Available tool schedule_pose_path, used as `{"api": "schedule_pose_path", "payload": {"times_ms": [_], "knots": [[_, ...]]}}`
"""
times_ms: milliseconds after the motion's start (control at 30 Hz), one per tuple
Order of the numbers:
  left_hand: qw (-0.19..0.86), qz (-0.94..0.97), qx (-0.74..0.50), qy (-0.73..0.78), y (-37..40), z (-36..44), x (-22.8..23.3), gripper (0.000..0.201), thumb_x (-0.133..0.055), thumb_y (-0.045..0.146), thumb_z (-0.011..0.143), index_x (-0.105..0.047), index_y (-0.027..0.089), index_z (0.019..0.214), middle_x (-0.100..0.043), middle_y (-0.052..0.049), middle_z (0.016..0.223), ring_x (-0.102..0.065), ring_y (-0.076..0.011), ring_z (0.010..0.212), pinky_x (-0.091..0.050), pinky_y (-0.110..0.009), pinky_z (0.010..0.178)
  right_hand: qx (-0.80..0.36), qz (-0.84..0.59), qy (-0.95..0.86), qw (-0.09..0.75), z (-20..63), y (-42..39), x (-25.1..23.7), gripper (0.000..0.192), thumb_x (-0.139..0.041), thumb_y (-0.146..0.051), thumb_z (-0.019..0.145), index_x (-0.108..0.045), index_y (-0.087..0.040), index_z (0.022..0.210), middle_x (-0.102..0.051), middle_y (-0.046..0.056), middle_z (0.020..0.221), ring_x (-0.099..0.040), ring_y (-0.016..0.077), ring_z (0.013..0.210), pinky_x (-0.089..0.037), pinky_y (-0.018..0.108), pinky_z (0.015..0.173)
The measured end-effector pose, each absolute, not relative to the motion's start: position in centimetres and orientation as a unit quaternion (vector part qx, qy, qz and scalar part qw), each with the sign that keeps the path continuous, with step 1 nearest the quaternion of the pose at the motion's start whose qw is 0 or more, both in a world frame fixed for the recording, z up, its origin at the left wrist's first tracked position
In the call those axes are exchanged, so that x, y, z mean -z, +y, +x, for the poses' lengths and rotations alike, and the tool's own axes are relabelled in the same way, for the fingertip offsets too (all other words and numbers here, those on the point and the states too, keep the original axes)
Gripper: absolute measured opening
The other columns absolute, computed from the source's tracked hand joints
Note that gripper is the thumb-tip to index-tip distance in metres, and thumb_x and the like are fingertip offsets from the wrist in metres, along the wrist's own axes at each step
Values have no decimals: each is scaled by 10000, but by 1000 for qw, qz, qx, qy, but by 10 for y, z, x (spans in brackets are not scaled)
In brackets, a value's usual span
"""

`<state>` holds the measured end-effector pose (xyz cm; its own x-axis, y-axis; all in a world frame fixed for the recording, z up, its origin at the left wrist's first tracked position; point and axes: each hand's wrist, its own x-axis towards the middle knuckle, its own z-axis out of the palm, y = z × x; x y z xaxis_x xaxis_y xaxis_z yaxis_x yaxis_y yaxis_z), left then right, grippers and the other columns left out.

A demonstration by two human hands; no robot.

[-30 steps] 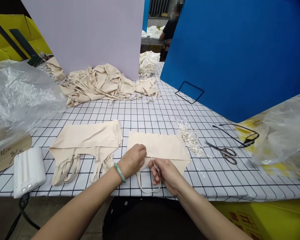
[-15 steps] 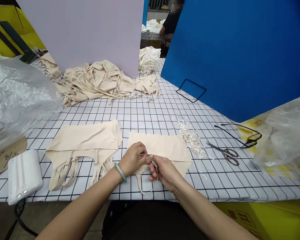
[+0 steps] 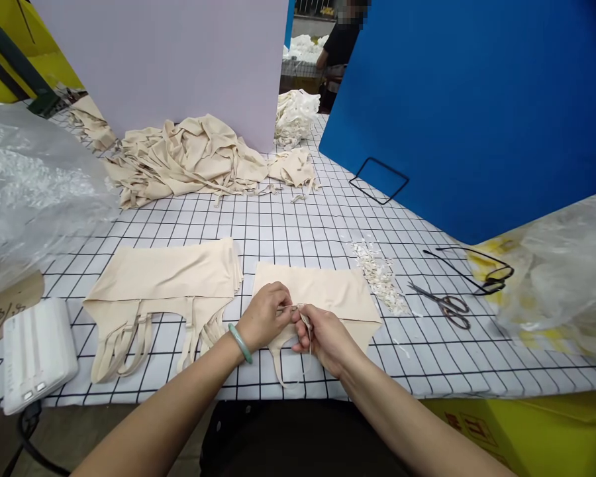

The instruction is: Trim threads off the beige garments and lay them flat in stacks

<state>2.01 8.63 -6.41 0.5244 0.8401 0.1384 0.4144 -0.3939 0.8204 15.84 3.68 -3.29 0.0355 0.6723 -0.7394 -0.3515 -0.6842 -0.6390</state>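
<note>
A beige strappy top [image 3: 322, 281] lies flat in front of me, its body away from me and its straps toward the table edge. Over its lower part, my left hand [image 3: 268, 310] and my right hand [image 3: 325, 334] meet with fingertips pinched on one of its thin straps [image 3: 305, 321]. Small hardware at the pinch is too tiny to make out. A loop of strap hangs below my right hand. To the left rests a neat stack of matching beige tops [image 3: 163, 278], straps toward me.
Beyond lies a heap of beige garments [image 3: 198, 159] by a pale panel [image 3: 179, 59]. At right are small white scraps [image 3: 380, 278], scissors [image 3: 444, 305], glasses [image 3: 477, 271] and a blue board [image 3: 467, 112]. A white power bank [image 3: 40, 351] sits front left. A person [image 3: 340, 50] is in the background.
Both hands stay together on the strap, with only slight finger movement. The right hand has shifted a little left. The view has turned slightly.
</note>
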Motion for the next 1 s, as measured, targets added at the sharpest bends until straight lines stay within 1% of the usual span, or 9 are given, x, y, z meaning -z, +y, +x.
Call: {"api": "schedule_pose_path", "payload": {"times_ms": [333,500,700,867,933,1000], "knots": [[425,740,-299,427,86,24,60,183,-548,59,806,-520,171,664,-595,-25,831,-568,-156,795,-472,-296,736,-645,-625,-150,412,155,34,35,142,-514,-248,744,-598,-165,666,-496,-45,478,-395,73,381,-532,262,459],[436,745,-285,417,86,22,59,193,-570,77,812,-519,172,651,-600,-23,841,-563,-154,798,-464,-295,748,-651,-629,-150,397,155,36,36,157,-518,-255,743,-606,-162,652,-498,-41,481,-391,76,382,-532,271,468],[417,762,-285,405,86,22,61,199,-570,33,794,-523,171,659,-619,-26,848,-569,-161,822,-471,-306,773,-660,-634,-154,372,154,37,35,218,-481,-234,792,-584,-168,610,-479,-44,461,-359,75,370,-508,263,457],[388,779,-300,391,86,21,69,189,-541,-4,791,-554,167,713,-632,-40,877,-585,-170,838,-497,-317,785,-723,-600,-110,324,155,41,33,234,-474,-196,816,-573,-166,605,-418,-67,429,-280,55,357,-455,226,455],[362,795,-301,383,85,20,71,181,-540,-5,797,-574,166,749,-635,-50,891,-593,-186,870,-510,-333,805,-745,-577,-85,325,157,34,30,247,-477,-225,852,-574,-170,631,-435,-64,443,-302,59,364,-476,246,499],[338,815,-288,371,84,18,72,155,-562,12,804,-601,162,800,-643,-65,931,-598,-205,910,-523,-355,834,-754,-558,-91,334,157,18,24,269,-508,-318,889,-593,-171,681,-511,-33,498,-413,87,415,-516,296,582]]}}
